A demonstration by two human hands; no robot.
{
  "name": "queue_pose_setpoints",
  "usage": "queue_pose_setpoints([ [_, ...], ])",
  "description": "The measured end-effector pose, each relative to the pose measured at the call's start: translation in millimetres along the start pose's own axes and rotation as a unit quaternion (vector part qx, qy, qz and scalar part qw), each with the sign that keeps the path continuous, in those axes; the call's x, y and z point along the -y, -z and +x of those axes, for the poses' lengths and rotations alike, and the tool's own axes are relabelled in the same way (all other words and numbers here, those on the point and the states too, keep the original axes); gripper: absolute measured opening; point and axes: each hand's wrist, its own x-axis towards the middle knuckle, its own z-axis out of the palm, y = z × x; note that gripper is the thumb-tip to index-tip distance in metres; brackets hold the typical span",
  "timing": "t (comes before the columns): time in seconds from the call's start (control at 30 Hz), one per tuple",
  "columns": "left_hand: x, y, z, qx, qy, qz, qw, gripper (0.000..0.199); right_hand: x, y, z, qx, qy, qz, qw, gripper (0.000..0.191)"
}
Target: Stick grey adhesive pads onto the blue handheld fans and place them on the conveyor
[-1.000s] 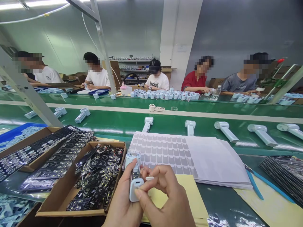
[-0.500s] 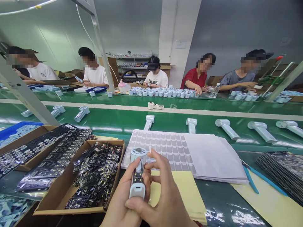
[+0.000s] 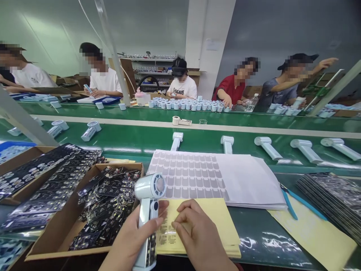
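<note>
The pale-blue round-headed plastic fan has turned rightward. The bare right hand has left it, now over yellow paper sheets.

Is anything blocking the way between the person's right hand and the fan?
Partly: the left hand grips the light-blue handheld fan, its thumb across the handle and its fingertips poking out towards the right hand. Nothing else visible stands in the gap, where the yellow sheet shows beneath.

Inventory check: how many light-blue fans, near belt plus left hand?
9: one fan in the left hand; three at the belt's left, one partly behind the post; five toward the right. Others may be hidden.
</note>
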Motion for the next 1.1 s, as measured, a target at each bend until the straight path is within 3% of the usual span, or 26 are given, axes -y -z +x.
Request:
queue_pose_setpoints([
  [0.07,8.7,1.9,3.2,-0.001,0.002,-0.003,1.000,0.045,-3.4,-2.9,-0.5,-0.013,0.041,-0.054,0.998,0.012],
  [0.13,12.4,3.4,5.2,-0.005,0.005,-0.011,1.000,0.046,-3.8,-0.3,-0.4,-0.008,0.054,-0.040,0.998,0.013],
  [0.2,10.9,3.6,4.9,-0.003,0.011,-0.010,1.000,0.047,-0.7,6.8,-0.3,0.009,0.027,0.050,0.998,0.011],
  [0.3,2.6,-0.7,1.0,0.005,0.021,-0.003,1.000,0.046,10.0,19.7,-0.9,0.032,-0.024,0.219,0.975,0.014],
  [0.43,-7.8,-12.6,-3.6,0.021,0.040,-0.050,0.998,0.042,31.1,29.2,0.7,0.056,-0.009,0.330,0.942,0.022],
  [0.6,-16.5,-26.1,-0.3,0.005,0.075,-0.156,0.985,0.036,55.4,33.9,10.8,0.056,-0.001,0.230,0.972,0.010],
  [0.83,-30.4,-40.4,5.9,-0.053,0.072,-0.159,0.983,0.023,60.1,35.5,19.3,0.051,0.007,0.178,0.983,0.014],
  [1.0,-31.2,-37.3,4.8,0.039,0.064,-0.174,0.982,0.037,50.2,29.2,25.5,-0.012,0.088,0.126,0.988,0.013],
  [1.1,-36.6,-36.3,-0.2,0.092,0.079,-0.150,0.981,0.058,47.5,29.4,30.3,-0.013,0.063,0.210,0.976,0.010],
])
